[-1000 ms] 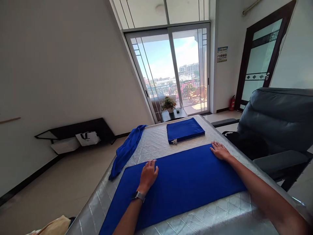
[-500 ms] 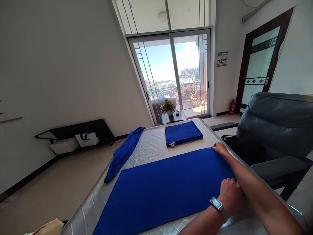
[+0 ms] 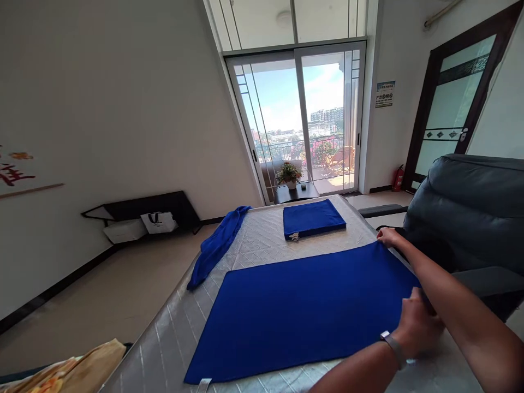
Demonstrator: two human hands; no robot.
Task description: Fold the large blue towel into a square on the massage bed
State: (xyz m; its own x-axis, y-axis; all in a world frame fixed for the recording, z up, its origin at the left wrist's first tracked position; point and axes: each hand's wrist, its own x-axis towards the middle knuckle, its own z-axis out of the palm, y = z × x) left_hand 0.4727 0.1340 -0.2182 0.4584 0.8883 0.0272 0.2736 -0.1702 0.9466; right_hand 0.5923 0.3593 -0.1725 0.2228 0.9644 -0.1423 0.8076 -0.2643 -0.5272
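Note:
A blue cloth [image 3: 303, 305], which looks like a towel, lies spread across the silvery quilted mattress [image 3: 164, 349]. My right hand [image 3: 388, 238] pinches its far right corner, which is pulled up slightly. My left hand [image 3: 420, 327], with a banded watch [image 3: 393, 347] on the wrist, is closed at the cloth's right edge; motion blurs its fingers. A white label [image 3: 203, 385] sticks out at the near left corner. Beyond the spread cloth lies a folded blue stack [image 3: 314, 218] with small white tags. A crumpled blue cloth [image 3: 223, 243] hangs over the mattress's left edge.
A dark armchair [image 3: 478, 207] stands close along the right side. Past the mattress is a small table with a potted plant [image 3: 289, 173], before a sliding glass door [image 3: 303, 125]. A black rack [image 3: 143, 210] holding white bags is by the left wall. Tan fabric [image 3: 90, 368] shows bottom left.
Both hands have moved right, drawing the spread blue cloth with them across the mattress. Its near left corner and white label have come into view. The camera has turned slightly left.

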